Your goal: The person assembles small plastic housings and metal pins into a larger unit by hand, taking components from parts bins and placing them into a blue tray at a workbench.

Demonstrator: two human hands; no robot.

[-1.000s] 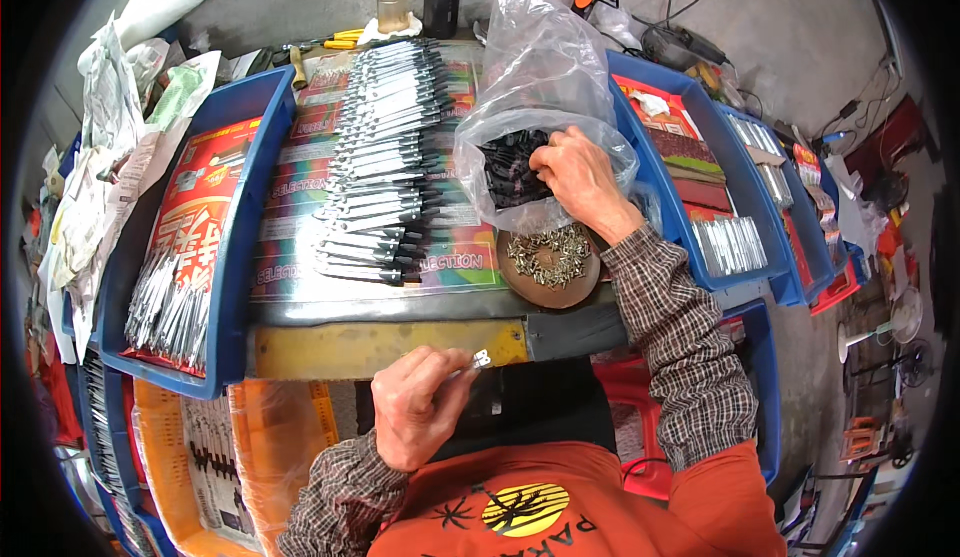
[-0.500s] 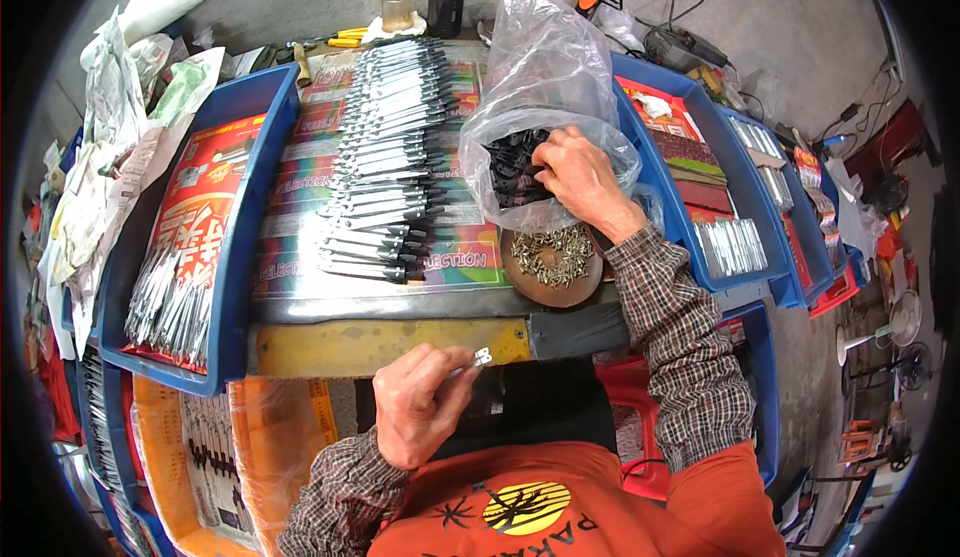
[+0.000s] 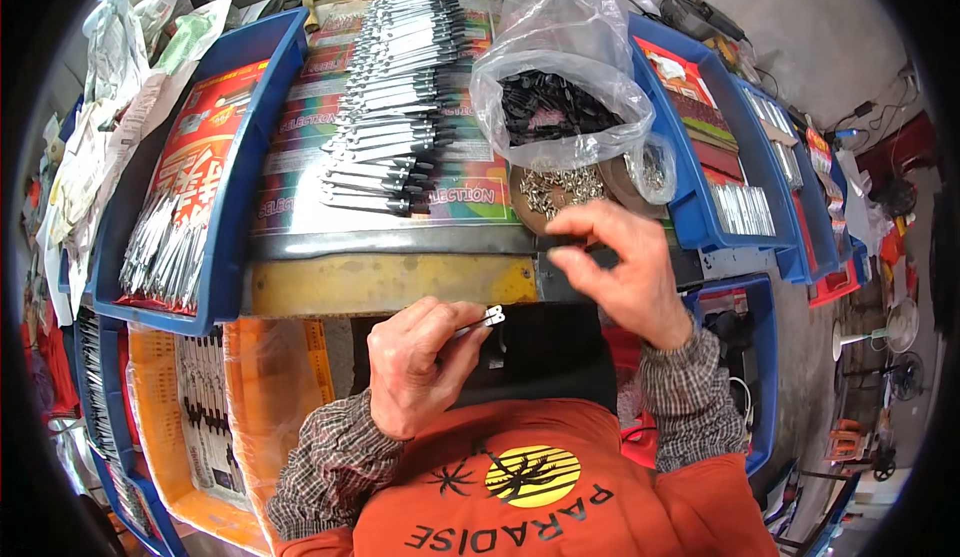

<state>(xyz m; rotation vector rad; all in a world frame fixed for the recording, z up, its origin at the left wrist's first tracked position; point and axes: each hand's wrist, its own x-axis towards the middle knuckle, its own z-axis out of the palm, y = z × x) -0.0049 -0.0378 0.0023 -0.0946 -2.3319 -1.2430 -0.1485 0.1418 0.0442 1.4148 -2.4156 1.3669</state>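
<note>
My left hand (image 3: 418,365), closed in a pinch, holds a slim silver metal strip (image 3: 492,315); its end with small holes sticks out past the fingertips. In front of the bench edge, my right hand (image 3: 630,272) is curled, thumb and forefinger bent toward each other. Something dark shows between them, but blur keeps me from making it out. Just beyond that hand is a round brown dish (image 3: 530,209) of small metal rivets or screws (image 3: 565,189). Behind it lies an open clear plastic bag (image 3: 640,129) with many black parts (image 3: 555,107) inside.
A long row of silver strips with black ends (image 3: 385,117) lies on the bench. Blue trays (image 3: 222,287) of metal strips stand left, with more blue trays (image 3: 690,212) right. An orange crate (image 3: 280,387) sits below left. The bench has a yellow front edge (image 3: 400,282).
My right hand has come out of the plastic bag and back toward my body, near my left hand. My left hand still grips the metal strip. The view has shifted slightly.
</note>
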